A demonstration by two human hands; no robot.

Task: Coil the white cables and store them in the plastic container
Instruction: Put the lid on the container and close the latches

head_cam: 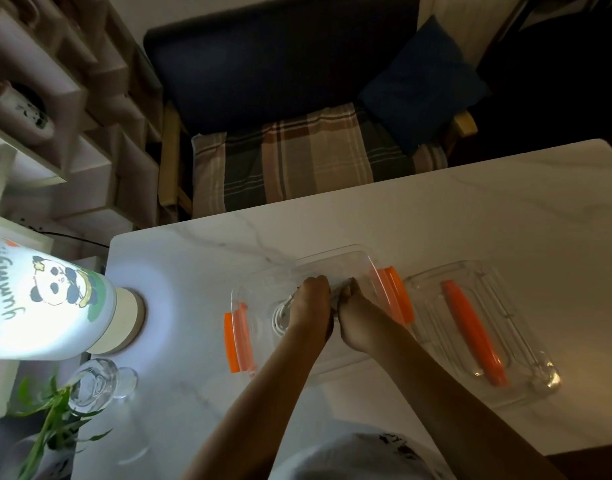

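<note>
Both hands inside clear plastic container [332,261], left hand [309,304] apparently gripping white cable coil [280,315], right hand [358,318] grip unclear, lid [471,327] right

White coiled cable [279,315], inside clear container [335,263]

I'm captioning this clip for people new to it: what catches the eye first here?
The glowing panda lamp at the table's left edge stands out most in the dim room. Next come both hands, left hand and right hand, together inside the clear plastic container with orange clips, over a coiled white cable. Its lid lies to the right.
</note>
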